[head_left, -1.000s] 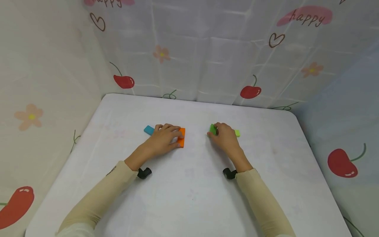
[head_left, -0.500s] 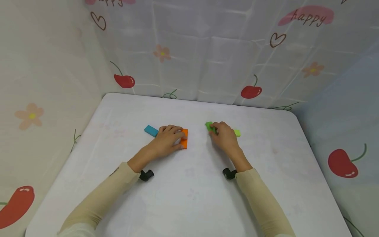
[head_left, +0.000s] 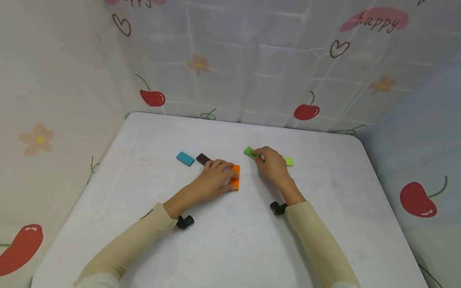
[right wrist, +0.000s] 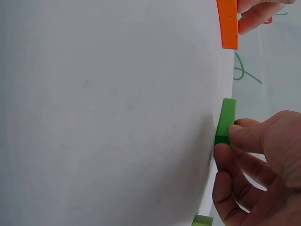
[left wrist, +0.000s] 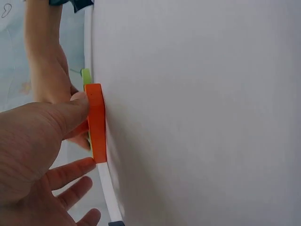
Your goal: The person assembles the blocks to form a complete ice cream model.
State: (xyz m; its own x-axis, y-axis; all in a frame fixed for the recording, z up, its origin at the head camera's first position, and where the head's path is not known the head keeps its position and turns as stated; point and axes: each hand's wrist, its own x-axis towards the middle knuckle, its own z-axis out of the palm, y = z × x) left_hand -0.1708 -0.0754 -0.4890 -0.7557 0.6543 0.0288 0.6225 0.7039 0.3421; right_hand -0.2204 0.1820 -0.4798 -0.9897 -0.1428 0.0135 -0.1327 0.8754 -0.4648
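Observation:
My left hand (head_left: 214,180) holds an orange rectangular block (head_left: 235,184) on the white table, thumb and fingers at its two ends. In the left wrist view the thumb lies against the orange block (left wrist: 97,125) and the other fingers spread below. To the right, my right hand (head_left: 274,165) pinches a green block (head_left: 248,151) between thumb and fingers. The right wrist view shows that green block (right wrist: 227,115) close to the tabletop, its lower part partly covered by the fingertips. A gap separates the two held blocks.
A blue block (head_left: 185,159) and a dark brown block (head_left: 203,159) lie left of my left hand, the dark one partly hidden by it. A yellow-green block (head_left: 289,161) sits just right of my right hand. Patterned curtains surround the table (head_left: 230,248).
My left hand has slid the orange block right and slightly nearer, uncovering the dark brown block. My right hand has turned the green block and shifted it slightly left.

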